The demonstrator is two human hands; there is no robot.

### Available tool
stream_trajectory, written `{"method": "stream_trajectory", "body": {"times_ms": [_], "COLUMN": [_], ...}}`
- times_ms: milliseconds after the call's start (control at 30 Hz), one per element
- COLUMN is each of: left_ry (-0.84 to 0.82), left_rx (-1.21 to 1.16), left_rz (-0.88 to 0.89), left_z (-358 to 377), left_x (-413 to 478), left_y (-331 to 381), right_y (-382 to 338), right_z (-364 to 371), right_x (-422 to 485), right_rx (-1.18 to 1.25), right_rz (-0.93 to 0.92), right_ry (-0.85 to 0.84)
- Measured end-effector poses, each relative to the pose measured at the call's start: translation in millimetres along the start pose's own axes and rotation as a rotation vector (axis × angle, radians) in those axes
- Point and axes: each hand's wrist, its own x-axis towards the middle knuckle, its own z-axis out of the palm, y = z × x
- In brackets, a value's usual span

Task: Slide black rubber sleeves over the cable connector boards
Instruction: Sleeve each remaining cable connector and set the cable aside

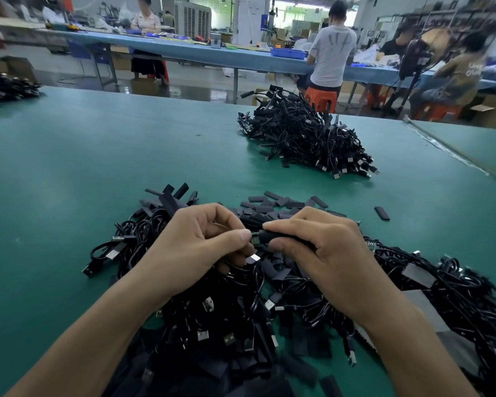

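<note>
Gripping a sleeve (272, 235) lying crosswise, mouth leftward, right hand (321, 253) faces left hand (201, 247) pinching a board (255, 240); open table (98, 167) lies left.

One wide-angle camera, worn on the person's head, is looking forward and down. It is sitting close above the left hand (201, 245) and right hand (324, 250), taking in the green tabletop (98, 167) and workshop (241, 32) beyond.

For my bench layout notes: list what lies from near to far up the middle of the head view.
Near cable heap → left hand pinching the connector board and right hand gripping a black sleeve, side by side → loose sleeves → far cable pile → blue workbench.
</note>
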Motion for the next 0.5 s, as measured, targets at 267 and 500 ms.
{"method": "stream_trajectory", "body": {"times_ms": [267,500], "left_ry": [-0.001,-0.019], "left_rx": [0.017,0.003], "left_rz": [0.004,0.006], "left_z": [-2.9,-4.7], "left_x": [0.8,0.7], "left_y": [-1.4,-2.0], "right_y": [-1.3,-1.8], "right_z": [4.5,9.1], "right_x": [-0.6,-1.7], "right_rx": [-0.006,0.001], "right_rz": [-0.018,-0.039], "right_ry": [-0.073,-0.041]}}
